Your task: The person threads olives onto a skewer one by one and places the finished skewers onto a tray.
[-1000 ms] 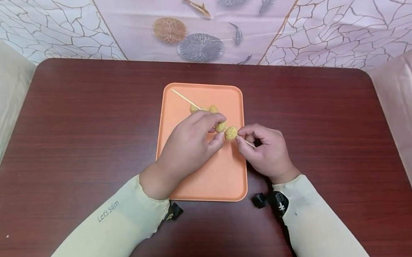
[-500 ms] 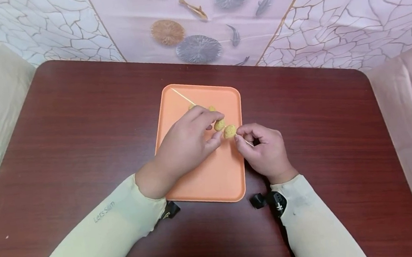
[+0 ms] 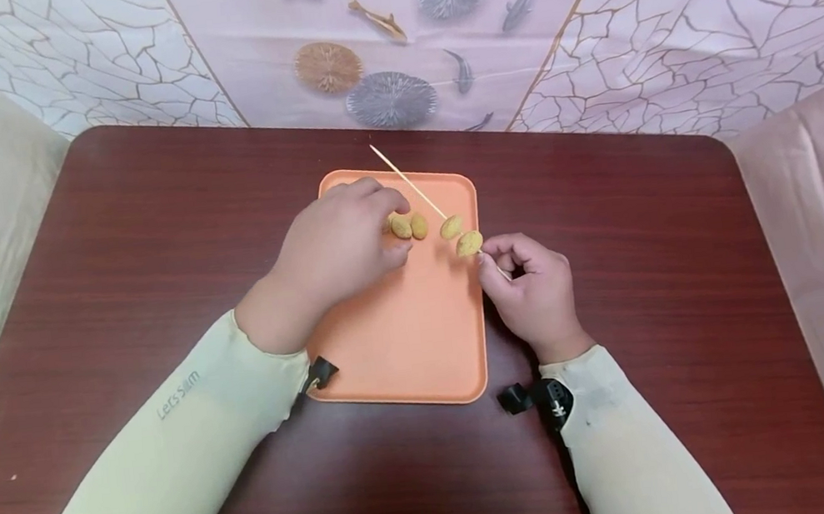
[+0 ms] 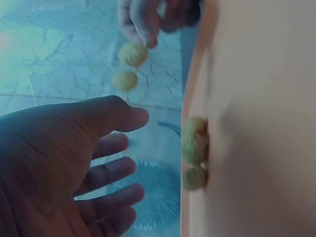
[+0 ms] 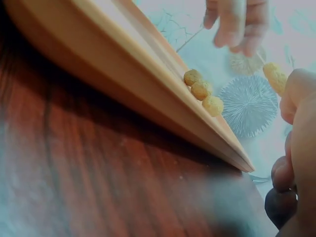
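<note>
From where I sit, the thin, pale wooden skewer (image 3: pixel 407 178) looks very light and fairly stiff, though I'd expect it to bend or snap if forced sideways. Its bare near end is the sensible hold, and that is where the right hand (image 3: pixel 537 294) has it, pinched between thumb and curled fingers. The skewer slants forward and leftward from that pinch, its point reaching past the far rim of the flat orange tray (image 3: pixel 405 333) on the dark red-brown bench (image 3: pixel 208 186). Two mustard-yellow, rough-skinned oval balls (image 3: pixel 469 243) sit on it, the nearer one just beside the right hand's fingertips.

Three more loose yellow-brown balls (image 4: pixel 195 148) lie close together on the tray. I judge them light, grippy from their grainy skin, and liable to crumble under a hard squeeze; I'd take one lightly by opposite sides. They are just below the left hand (image 3: pixel 335 240), whose thumb and fingers stand apart, loosely bent and holding nothing; my left wrist view shows a gap between it and them. From the right hand, they lie leftward and a little forward.
</note>
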The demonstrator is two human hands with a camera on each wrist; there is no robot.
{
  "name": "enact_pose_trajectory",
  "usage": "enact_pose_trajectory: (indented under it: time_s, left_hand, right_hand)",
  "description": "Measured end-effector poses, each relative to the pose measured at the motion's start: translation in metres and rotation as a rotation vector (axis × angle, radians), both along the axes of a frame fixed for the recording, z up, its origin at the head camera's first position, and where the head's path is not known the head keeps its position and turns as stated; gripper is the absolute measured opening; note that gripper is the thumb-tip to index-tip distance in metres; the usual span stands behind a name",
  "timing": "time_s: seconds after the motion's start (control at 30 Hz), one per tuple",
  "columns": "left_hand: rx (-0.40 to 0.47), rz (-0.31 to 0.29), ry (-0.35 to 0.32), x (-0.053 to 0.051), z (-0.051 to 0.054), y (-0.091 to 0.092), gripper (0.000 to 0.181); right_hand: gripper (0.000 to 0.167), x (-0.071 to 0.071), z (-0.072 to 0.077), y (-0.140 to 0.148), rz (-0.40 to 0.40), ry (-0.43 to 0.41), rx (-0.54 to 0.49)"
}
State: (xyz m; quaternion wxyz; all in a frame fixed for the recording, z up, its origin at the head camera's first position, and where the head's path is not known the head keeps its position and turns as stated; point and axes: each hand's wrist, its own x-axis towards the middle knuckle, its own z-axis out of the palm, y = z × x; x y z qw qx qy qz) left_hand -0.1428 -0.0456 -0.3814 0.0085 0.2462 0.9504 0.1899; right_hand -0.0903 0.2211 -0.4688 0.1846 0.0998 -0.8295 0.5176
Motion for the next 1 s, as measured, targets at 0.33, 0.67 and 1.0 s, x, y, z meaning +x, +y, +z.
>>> enact_pose_trajectory:
  time_s: [0.33,0.67,1.0]
  left_hand:
    - [-0.163,0.044,-0.185,-0.029,-0.015,-0.007,0.024]
    - [-0.167,0.085,-0.224,-0.042,-0.02,-0.002,0.021]
    - [-0.066,0.094,-0.216,-0.044,-0.027,-0.005,0.015]
  right_hand:
    - [0.005,-0.002,0.0,0.001,-0.021,-0.04,-0.004]
    - [0.005,-0.002,0.0,0.001,-0.005,-0.035,-0.009]
    - [0.005,-0.001,-0.001,0.003,0.002,-0.04,-0.005]
